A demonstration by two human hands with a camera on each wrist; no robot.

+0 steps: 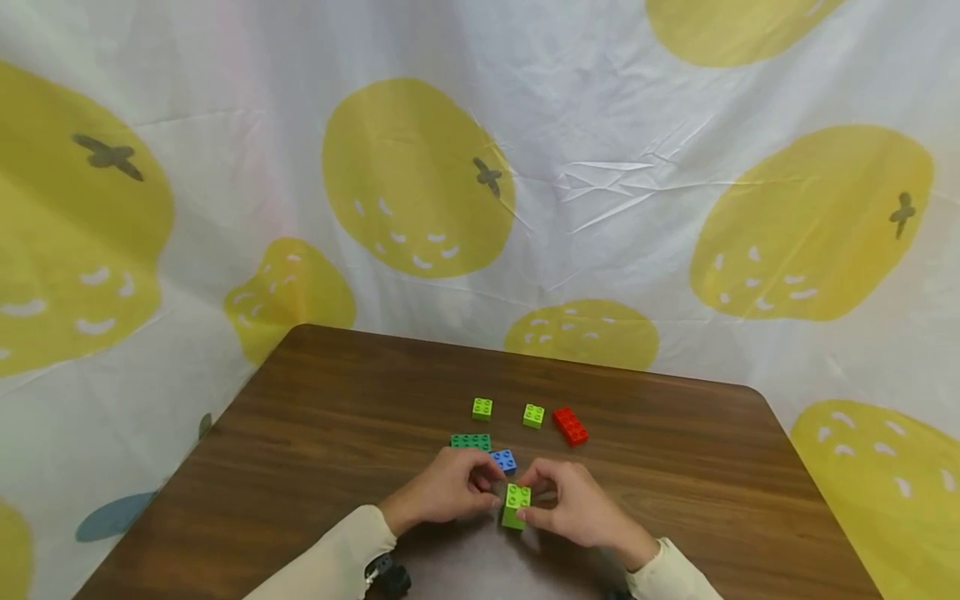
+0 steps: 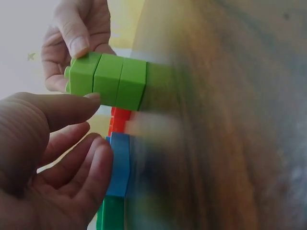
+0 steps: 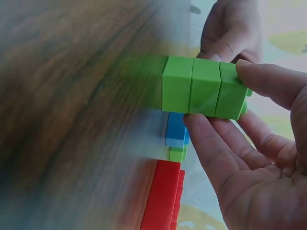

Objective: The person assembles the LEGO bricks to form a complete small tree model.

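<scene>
Cream sleeves [image 1: 333, 560] reach in at the near side of a dark wood-grain tabletop [image 1: 352, 400], a black device [image 1: 386, 577] at the left wrist. The right hand [image 1: 573, 504] pinches the top brick of a lime-green stack [image 1: 516, 515], three bricks tall and upright on the tabletop, between thumb and fingers. The left hand [image 1: 447, 486], fingers loosely bent and thumb apart from them, holds nothing just beside the stack — whether the thumb touches it cannot be told. Past the hands lie a blue brick [image 1: 504, 460] and, just beside it, a dark green brick [image 1: 471, 441]; farther on, a red brick [image 1: 570, 426] at a slant and two lime bricks [image 1: 482, 408] — all before a white cloth [image 1: 622, 108] printed with yellow fruit [image 1: 420, 179]
</scene>
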